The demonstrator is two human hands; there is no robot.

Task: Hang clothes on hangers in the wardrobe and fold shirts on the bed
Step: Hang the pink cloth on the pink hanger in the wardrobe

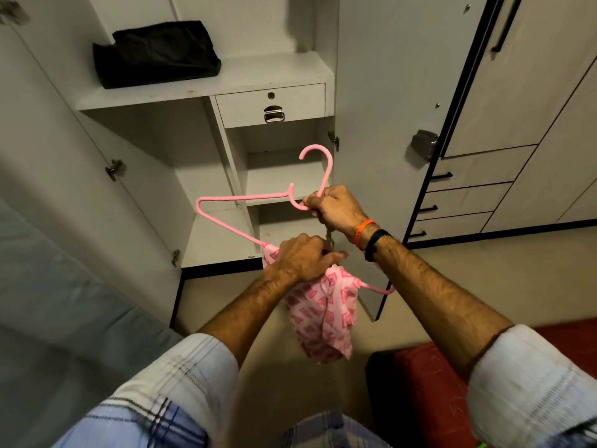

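Fingers of right hand [336, 206] clamp pink hanger [232, 198] at its neck, below hook. Left hand [305, 258] fingers curl round pink patterned cloth [323, 318] draped on hanger's lower bar, w/ open wardrobe [200, 92] behind.

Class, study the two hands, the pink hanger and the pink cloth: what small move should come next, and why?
Probably the left hand should spread the pink cloth along the hanger's lower bar. It hangs bunched near the middle of the pink hanger, which the right hand grips below the hook, in front of the open wardrobe.
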